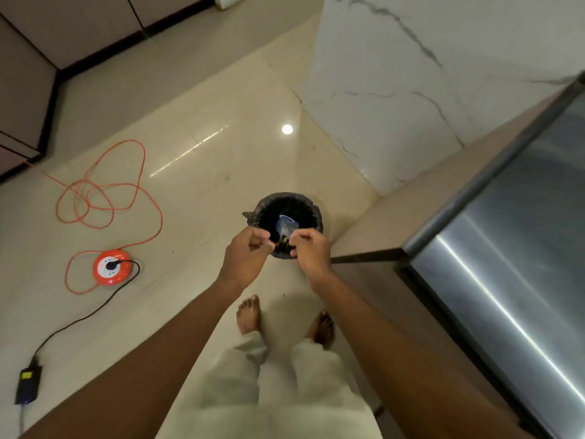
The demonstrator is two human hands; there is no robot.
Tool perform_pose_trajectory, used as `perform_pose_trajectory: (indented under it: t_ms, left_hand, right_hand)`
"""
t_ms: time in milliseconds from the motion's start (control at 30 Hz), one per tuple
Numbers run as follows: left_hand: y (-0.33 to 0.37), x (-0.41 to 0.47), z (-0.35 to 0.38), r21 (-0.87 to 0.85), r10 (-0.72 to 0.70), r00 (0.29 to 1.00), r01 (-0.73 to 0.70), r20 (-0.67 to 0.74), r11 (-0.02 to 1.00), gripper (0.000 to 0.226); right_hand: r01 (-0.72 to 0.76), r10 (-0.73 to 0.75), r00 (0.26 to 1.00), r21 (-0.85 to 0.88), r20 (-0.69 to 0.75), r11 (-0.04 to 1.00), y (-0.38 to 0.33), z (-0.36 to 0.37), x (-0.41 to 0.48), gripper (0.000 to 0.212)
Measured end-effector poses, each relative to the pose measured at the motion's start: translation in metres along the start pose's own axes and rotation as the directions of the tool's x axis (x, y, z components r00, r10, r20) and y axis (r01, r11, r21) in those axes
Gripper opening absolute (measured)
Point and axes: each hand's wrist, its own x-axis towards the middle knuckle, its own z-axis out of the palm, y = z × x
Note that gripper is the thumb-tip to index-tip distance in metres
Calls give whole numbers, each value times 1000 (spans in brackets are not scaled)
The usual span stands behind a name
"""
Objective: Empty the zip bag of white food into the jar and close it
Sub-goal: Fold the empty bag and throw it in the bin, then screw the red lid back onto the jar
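A small clear and blue zip bag (286, 225) lies inside a round bin with a black liner (311, 213) on the floor. Both my hands hover just above the bin's near rim. My left hand (248, 253) has its fingers curled in with thumb against fingertips, and I see nothing in it. My right hand (308, 248) is curled the same way, its fingertips close to the bag's lower edge, apart from it as far as I can tell. A small orange scrap (277, 244) shows in the bin between my hands. No jar is in view.
A steel-fronted appliance (512, 248) and a brown counter edge (373, 248) stand to my right, a marble panel (395, 90) behind the bin. An orange extension reel (112, 267) with looped cable and a black adapter (28, 386) lie on the tiled floor at left. My bare feet (250, 313) stand near the bin.
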Motion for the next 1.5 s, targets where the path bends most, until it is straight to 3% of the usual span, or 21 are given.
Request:
perform_pose_trajectory:
  t_ms: [267,433,633,900,1033,1100,1200,1267,1333,1400,1500]
  left_hand:
    - [74,-78,-13,58,212,972,-219,98,974,13]
    - [102,-94,8,96,380,906,-402,189,911,12]
    - [150,-125,72,63,551,720,-630,423,774,15]
    - [191,-207,225,-101,604,454,-739,655,666,15]
    - [200,-251,298,-127,561,421,-710,713,693,29]
    - [205,-270,335,-143,545,407,-692,733,708,41]
    - [210,-287,388,-109,514,400,-700,758,706,67]
    - [211,-292,422,-71,495,413,-709,764,702,84]
    - [210,-294,450,-37,487,433,-717,759,696,101]
    - [209,-298,474,-8,491,462,-722,739,692,113]
    - [212,-302,499,-6,523,472,-739,710,674,118]
  right_hand:
    - [284,-281,956,16,-88,959,-66,-62,-128,13]
    - [451,-450,860,-54,-241,891,-59,-112,-167,12]
    - [585,-573,620,-172,-536,793,-37,-192,-211,9]
    - [568,-443,301,-214,-845,794,19,-338,-282,8]
    - [586,-388,137,-241,-911,773,39,-419,-311,10]
    - [569,-358,93,-246,-929,785,50,-464,-315,9]
    - [527,-339,95,-242,-936,815,69,-527,-304,9]
    - [471,-347,135,-248,-928,847,82,-565,-288,12]
    - [391,-350,247,-238,-904,889,95,-597,-270,19]
    - [269,-385,405,-294,-829,917,107,-626,-252,33]
    - [123,-439,643,-481,-627,868,119,-658,-229,64]
